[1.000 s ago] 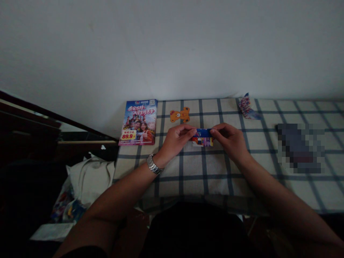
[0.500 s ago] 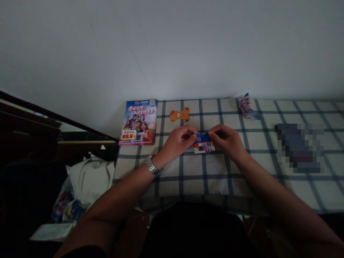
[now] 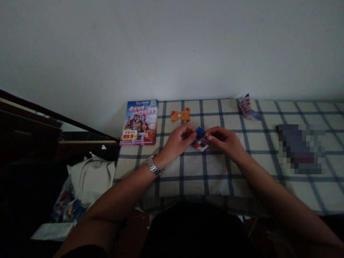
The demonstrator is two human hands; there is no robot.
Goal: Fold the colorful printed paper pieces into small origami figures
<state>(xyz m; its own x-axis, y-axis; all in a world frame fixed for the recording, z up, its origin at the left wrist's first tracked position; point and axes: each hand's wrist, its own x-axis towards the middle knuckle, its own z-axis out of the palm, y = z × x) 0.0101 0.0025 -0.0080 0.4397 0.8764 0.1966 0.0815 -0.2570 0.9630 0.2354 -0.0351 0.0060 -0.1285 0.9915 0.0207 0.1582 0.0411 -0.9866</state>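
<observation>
Left of centre, flyers [image 3: 140, 120] lie on the checked cloth [image 3: 172, 179]; mid-frame, the left hand [image 3: 180, 139] pinches a small tilted paper [image 3: 201, 138], the right hand [image 3: 228, 142] gripping its other side. Far right lies a dark blurred thing [image 3: 299, 147], perhaps a phone.

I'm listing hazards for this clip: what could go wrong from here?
The small, blue-and-multicoloured printed paper piece is pinched only in the fingertips of the left hand and right hand, so it might slip or crease crookedly.

The blue-and-pink, rectangular printed leaflet stack lies at the left edge of the white-and-blue checked cloth, on the left hand's side; a stray nudge could perhaps push it off.
</observation>
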